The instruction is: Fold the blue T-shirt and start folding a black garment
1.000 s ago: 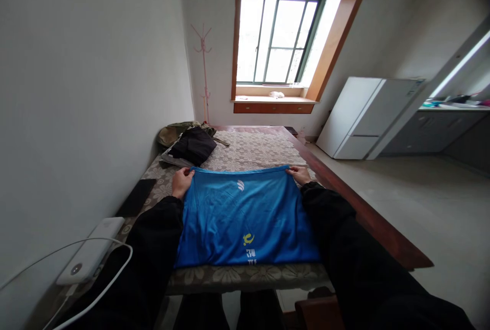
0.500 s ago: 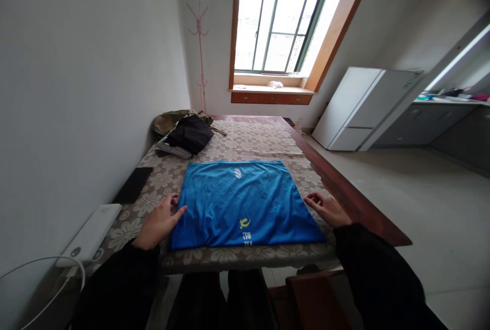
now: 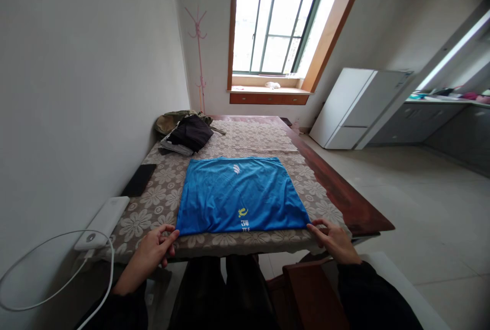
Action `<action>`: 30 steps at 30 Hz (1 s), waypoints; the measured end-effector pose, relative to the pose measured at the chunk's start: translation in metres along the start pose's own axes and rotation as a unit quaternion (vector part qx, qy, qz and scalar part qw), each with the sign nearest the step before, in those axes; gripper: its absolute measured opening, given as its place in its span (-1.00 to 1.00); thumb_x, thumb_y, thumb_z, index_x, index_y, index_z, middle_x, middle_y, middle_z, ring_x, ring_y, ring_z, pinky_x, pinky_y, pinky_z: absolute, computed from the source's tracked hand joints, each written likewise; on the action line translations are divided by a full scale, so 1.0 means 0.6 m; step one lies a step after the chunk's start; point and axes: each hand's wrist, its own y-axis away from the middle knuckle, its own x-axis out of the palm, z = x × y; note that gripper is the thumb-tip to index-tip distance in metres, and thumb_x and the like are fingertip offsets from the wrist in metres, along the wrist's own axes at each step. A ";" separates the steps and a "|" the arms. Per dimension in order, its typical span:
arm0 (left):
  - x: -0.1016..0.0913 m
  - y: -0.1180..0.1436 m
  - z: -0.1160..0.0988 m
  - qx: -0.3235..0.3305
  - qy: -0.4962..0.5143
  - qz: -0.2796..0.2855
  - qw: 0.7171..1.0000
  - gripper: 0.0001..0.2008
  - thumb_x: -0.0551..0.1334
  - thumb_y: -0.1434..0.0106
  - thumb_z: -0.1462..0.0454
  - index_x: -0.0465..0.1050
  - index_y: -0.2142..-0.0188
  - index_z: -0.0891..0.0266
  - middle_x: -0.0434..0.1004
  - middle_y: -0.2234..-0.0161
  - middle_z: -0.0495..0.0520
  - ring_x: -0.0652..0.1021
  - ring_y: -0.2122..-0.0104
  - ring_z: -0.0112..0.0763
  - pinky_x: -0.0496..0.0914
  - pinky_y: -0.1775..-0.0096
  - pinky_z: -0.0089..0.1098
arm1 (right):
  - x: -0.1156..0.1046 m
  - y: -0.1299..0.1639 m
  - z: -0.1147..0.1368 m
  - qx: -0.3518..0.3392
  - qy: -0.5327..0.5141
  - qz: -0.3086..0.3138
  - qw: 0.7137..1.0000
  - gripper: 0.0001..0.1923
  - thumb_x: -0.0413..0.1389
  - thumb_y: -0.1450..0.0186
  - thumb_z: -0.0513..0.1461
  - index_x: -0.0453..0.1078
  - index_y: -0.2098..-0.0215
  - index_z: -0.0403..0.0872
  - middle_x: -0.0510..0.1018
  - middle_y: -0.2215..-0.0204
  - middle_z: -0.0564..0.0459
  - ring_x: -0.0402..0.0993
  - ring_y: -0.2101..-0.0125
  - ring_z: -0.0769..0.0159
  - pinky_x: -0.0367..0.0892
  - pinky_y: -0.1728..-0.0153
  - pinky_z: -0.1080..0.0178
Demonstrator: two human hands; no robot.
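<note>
Left hand (image 3: 155, 245) and right hand (image 3: 334, 239) are set at the two near corners of the blue cloth (image 3: 225, 187), thumb and forefinger tips close together at each corner; whether the fabric is clamped between them cannot be told. The blue cloth lies flat, lightly creased, near the front edge of the flower-patterned tablecloth (image 3: 153, 194). Beyond it, at far left, a black cloth (image 3: 191, 134) lies heaped. Along the left side are a black slab (image 3: 140, 180) and a white block (image 3: 103, 221) with a white cable (image 3: 112, 263) attached
</note>
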 end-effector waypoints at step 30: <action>-0.009 0.083 0.063 0.013 0.288 -0.120 0.950 -0.46 0.51 0.13 -0.10 0.48 0.27 0.13 0.43 0.58 -0.16 0.39 0.67 -0.48 0.34 0.62 -0.45 | 0.039 0.131 -0.061 0.047 -0.459 -0.076 0.884 -0.50 0.48 -0.03 0.01 0.42 0.19 0.07 0.46 0.59 0.24 0.32 0.70 0.40 0.21 0.75 0.37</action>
